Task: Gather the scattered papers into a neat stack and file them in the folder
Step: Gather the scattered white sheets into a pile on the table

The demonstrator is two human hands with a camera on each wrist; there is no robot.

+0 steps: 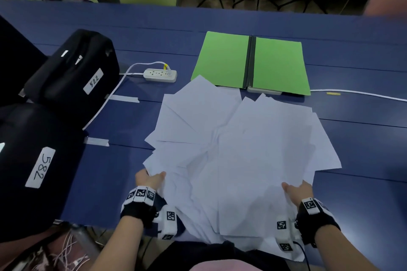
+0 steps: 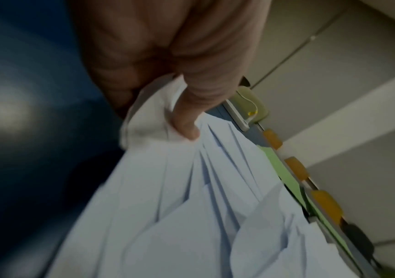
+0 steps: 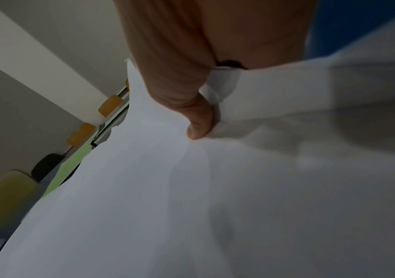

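far: open green folder (image 1: 251, 61) lies flat | left: power strip (image 1: 160, 75), two black cases (image 1: 72, 72) block | right: bare blue table (image 1: 363, 138), thin white cable (image 1: 361, 94)

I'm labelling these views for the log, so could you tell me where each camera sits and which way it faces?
Head: on the head, facing forward and down at the papers, green folder, both hands.
Left wrist: along the left hand, thumb pinching papers.
Right wrist: along the right hand, thumb on papers.
All three share papers and folder.
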